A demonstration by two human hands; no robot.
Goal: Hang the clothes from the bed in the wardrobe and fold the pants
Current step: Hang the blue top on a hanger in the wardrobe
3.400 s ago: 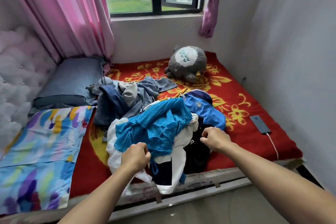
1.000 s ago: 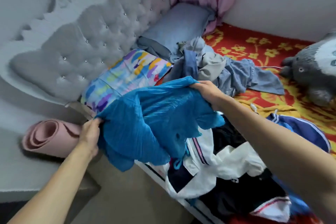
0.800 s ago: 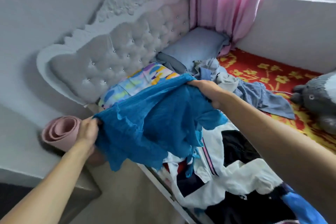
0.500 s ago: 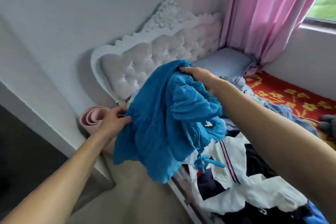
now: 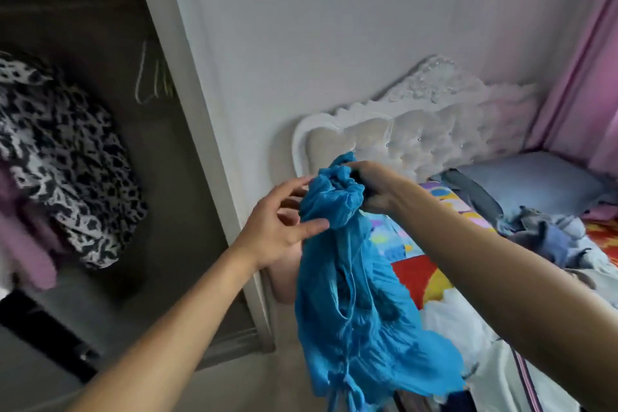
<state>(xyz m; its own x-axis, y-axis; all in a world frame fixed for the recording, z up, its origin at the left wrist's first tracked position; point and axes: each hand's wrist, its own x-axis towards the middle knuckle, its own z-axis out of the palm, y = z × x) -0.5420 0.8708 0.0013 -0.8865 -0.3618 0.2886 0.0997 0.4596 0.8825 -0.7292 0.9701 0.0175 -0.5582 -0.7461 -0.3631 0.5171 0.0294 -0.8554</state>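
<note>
Step in hand: carrying one piece from the bed to hang it. No hanger is taken yet, and no pants folding is under way.

- Far left: the wardrobe (image 5: 100, 27) is standing open. An animal-print garment (image 5: 63, 157) is hanging inside, and a few empty hangers (image 5: 153, 80) are dangling on the right of the compartment, well apart from both hands.
- Left hand (image 5: 277, 227): it is hovering at the neck of the cloth with its fingers (image 5: 294, 183) spread and relaxed. The thumb is lying against the fabric. It is gripping nothing, only touching.
- Centre: the blue garment (image 5: 354, 311) is hanging in the air between wardrobe and bed, bunched at the top, with its crinkled body and thin ties trailing down. I cannot tell whether it is a top or a dress.
- Right hand (image 5: 374, 187): it is clamping the bunched top of the garment and taking its whole weight. The fingers are curled tight into the folds.
- Right: the bed (image 5: 444, 204) is lying below a white tufted headboard (image 5: 434, 130), and a pile of clothes (image 5: 551, 237) is waiting on it.

Next move, as I judge it: the free left hand is the one for reaching left and unhooking an empty hanger. The neck opening needs finding first, since the cloth is wadded. The loose ties are likely to snag.
</note>
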